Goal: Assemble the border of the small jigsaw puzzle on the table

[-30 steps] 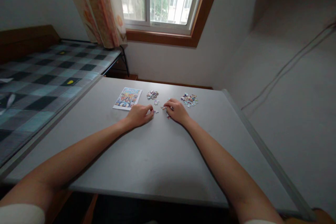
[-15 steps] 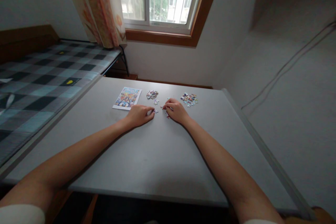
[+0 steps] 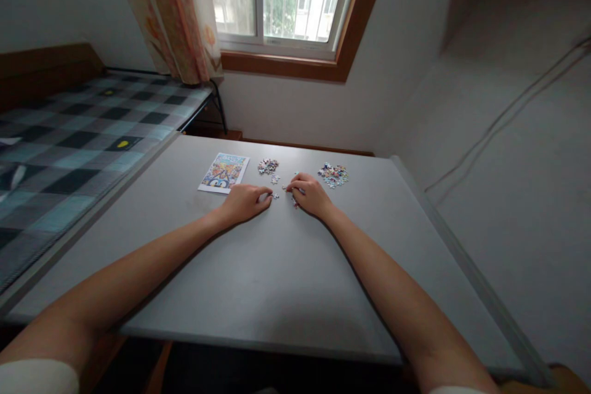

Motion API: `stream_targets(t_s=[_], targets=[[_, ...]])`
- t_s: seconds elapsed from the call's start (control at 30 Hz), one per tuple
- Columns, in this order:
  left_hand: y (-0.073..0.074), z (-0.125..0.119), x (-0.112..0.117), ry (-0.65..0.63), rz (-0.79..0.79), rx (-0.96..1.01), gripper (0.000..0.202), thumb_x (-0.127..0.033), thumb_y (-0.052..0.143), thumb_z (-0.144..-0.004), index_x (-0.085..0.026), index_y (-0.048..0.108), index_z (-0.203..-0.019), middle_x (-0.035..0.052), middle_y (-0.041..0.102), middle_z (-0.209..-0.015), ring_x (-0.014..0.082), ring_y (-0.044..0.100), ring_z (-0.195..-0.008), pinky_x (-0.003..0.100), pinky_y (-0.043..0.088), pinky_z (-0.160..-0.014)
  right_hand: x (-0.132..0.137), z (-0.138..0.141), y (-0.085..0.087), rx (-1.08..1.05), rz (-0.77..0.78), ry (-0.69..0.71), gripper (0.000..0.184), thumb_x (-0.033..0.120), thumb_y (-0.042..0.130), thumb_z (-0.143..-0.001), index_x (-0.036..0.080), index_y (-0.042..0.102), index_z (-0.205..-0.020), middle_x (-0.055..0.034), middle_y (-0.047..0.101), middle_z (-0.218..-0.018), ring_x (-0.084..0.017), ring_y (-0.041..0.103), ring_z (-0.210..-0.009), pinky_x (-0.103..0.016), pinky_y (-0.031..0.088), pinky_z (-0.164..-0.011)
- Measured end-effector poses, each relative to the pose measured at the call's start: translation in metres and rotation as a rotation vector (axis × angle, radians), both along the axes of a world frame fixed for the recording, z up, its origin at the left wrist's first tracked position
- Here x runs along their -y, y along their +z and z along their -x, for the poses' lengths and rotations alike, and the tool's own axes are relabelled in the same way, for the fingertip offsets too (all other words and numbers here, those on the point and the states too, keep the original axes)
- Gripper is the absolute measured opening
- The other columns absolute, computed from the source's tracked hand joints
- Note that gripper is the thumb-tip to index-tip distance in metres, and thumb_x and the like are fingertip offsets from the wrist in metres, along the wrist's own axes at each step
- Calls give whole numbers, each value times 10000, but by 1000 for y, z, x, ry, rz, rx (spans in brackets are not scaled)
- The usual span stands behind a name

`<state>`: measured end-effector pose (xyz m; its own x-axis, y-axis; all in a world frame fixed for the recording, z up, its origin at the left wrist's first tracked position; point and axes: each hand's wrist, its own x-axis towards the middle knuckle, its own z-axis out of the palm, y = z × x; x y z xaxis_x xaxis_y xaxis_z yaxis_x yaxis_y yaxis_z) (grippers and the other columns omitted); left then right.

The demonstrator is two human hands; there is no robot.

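Where thumb and forefinger of the left hand [image 3: 249,202] are held close together, a puzzle piece [image 3: 276,196] is seen at the tips; whether pinched cannot be told. By the curled right hand [image 3: 311,194] another piece [image 3: 295,202] is partly covered; its grip cannot be told. Farther off on the table [image 3: 258,283], a small pile [image 3: 268,166] and a wider pile [image 3: 333,175] are spread, the sheet [image 3: 224,171] being laid left of both.

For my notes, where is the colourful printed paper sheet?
In the head view, the sheet lies left of centre on the grey table, just beyond the bare left hand.
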<state>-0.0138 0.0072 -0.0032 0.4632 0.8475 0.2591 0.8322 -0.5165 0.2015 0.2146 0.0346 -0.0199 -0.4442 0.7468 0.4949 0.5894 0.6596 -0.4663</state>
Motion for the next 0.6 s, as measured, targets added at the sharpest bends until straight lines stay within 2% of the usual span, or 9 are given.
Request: stream_targets(t_s=[0.6], targets=[[-3, 3, -3, -1, 24, 10, 359, -476, 468, -920, -269, 733, -1045, 19, 690, -691, 160, 626, -640, 249, 344, -578, 1, 1, 3, 7, 18, -3, 253, 67, 511, -820, 194, 719, -752, -49, 642, -836, -168, 589, -831, -312, 468, -833]])
